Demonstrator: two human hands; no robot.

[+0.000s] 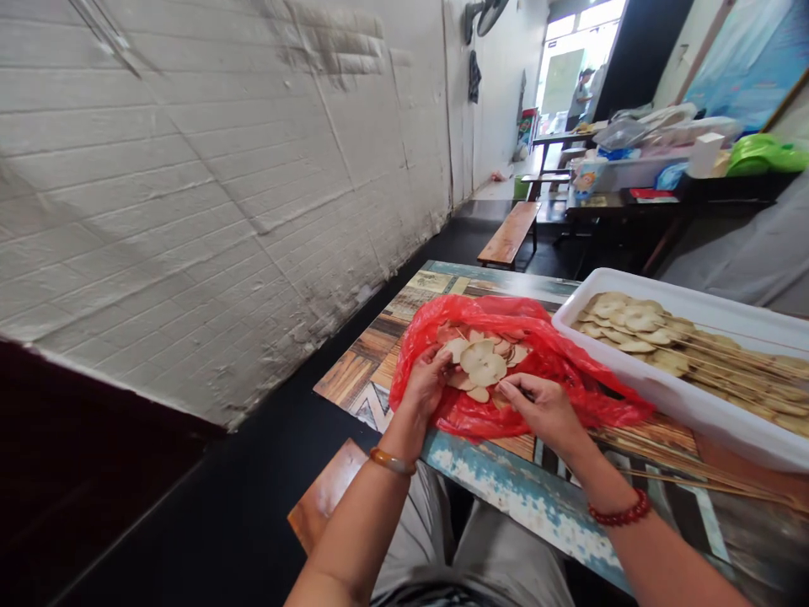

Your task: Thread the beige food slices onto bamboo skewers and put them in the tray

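A red plastic bag [572, 375] lies spread on the table, its mouth full of thin, pale, round slices [484, 364]. My left hand [430, 379] reaches over the bag's left side, its fingers closed on the edge of some slices. On the other side my right hand [540, 409] has thumb and fingertips pinched together beside the slices; what sits between them is too small to make out. Close by on the right, a white plastic tray [670, 291] contains rows of such slices threaded on thin wooden skewers [726, 358].
Several loose skewers [688, 472] lie on the patterned table [360, 371], right of the bag. A white brick-pattern wall [253, 211] runs along the left. Beyond stand a wooden bench [511, 232] and a cluttered table with green plastic items [758, 156]. Far back, a person [578, 97] is near the doorway.
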